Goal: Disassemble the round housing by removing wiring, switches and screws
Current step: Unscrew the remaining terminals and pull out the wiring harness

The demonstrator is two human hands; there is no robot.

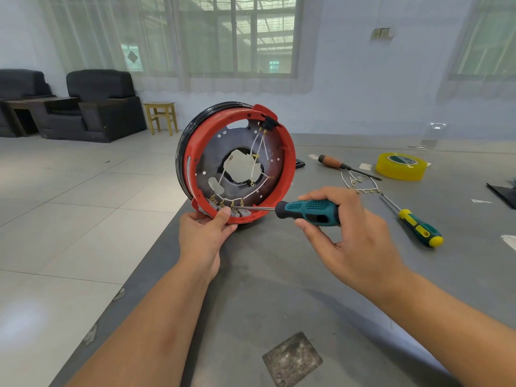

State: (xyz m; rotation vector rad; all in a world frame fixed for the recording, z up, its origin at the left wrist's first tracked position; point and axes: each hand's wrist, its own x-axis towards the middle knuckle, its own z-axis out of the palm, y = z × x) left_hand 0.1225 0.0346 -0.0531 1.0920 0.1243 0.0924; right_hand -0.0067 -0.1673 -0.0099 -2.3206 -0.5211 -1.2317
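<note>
The red housing (237, 163) stands on edge at the near-left corner of the grey table (279, 275), its open inside facing the camera. White wires (259, 148) cross its dark plate to brass terminals along the lower rim. The left hand (206, 233) grips that lower rim, thumb on the switches (223, 209). The right hand (349, 233) holds a teal screwdriver (307, 212), its tip at the terminals beside the thumb. Farther right on the table lie loose wires (360, 185), a green-yellow screwdriver (416, 227), a wooden-handled screwdriver (335, 163) and yellow tape (402, 166).
</note>
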